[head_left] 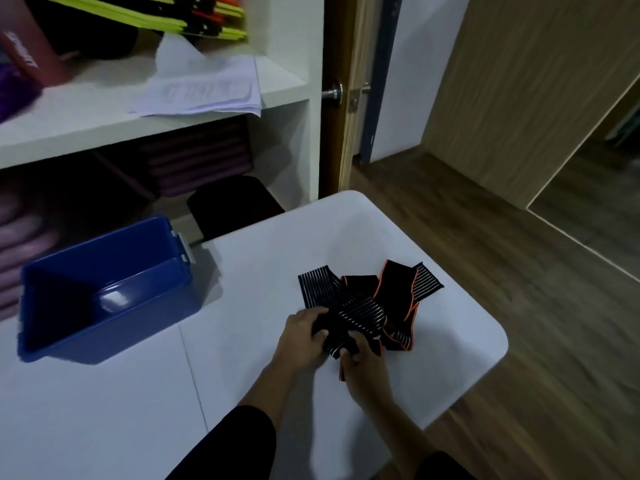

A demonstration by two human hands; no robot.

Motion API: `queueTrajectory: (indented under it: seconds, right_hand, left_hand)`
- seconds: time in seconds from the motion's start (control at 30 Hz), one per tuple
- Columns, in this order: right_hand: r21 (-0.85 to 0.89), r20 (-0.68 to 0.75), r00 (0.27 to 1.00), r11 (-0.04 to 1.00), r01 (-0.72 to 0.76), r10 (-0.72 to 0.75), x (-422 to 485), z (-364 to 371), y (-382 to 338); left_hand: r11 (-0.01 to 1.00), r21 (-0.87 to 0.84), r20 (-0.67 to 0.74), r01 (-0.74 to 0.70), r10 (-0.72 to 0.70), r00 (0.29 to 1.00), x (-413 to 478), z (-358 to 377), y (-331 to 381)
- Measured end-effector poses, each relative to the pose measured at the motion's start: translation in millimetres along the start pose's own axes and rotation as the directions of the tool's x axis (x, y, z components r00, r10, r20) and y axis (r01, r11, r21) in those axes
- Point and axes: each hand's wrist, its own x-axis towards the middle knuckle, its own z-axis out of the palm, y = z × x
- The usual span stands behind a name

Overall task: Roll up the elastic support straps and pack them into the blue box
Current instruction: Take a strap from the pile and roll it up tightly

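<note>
Both the left hand point(304, 336) and right hand point(362, 365) grip the tangled black white-striped, orange-edged elastic straps point(363, 306) near the white table's point(381, 230) right edge; the open blue plastic box point(104, 289) sits at its far-left edge.

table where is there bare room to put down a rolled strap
Bare table lies between the box and the left hand, behind the straps toward the far corner, and nearer than the box. It is crowded around the straps, which the right hand also holds.

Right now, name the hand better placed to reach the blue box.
Left. The left hand grips the straps on the side nearer the blue box; the right hand lies farther off.
</note>
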Motion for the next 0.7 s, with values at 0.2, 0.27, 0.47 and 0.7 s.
queueTrajectory:
  seconds: [0.2,0.27,0.47,0.7]
  right_hand:
    - [0.17,0.015,0.997,0.983,-0.072,0.07,6.3,11.1,-0.6]
    - [0.2,-0.002,0.995,0.975,-0.095,0.097,5.0,12.1,-1.3]
    - [0.367,-0.137,0.99,0.929,0.034,0.018,-5.7,0.7,-21.4]
    - [0.443,-0.176,0.955,0.848,0.292,-0.237,-6.3,-6.7,-68.9]
  left_hand:
    - [0.989,0.149,0.163,-0.023,-0.002,0.987,16.5,8.6,-9.8]
    - [0.991,0.133,0.106,-0.005,-0.009,0.994,13.9,9.1,-7.9]
    - [0.981,-0.192,-0.074,0.032,-0.047,0.996,-6.4,-17.7,9.5]
    - [0.884,-0.467,-0.195,-0.017,-0.084,0.977,-29.6,-72.2,22.0]
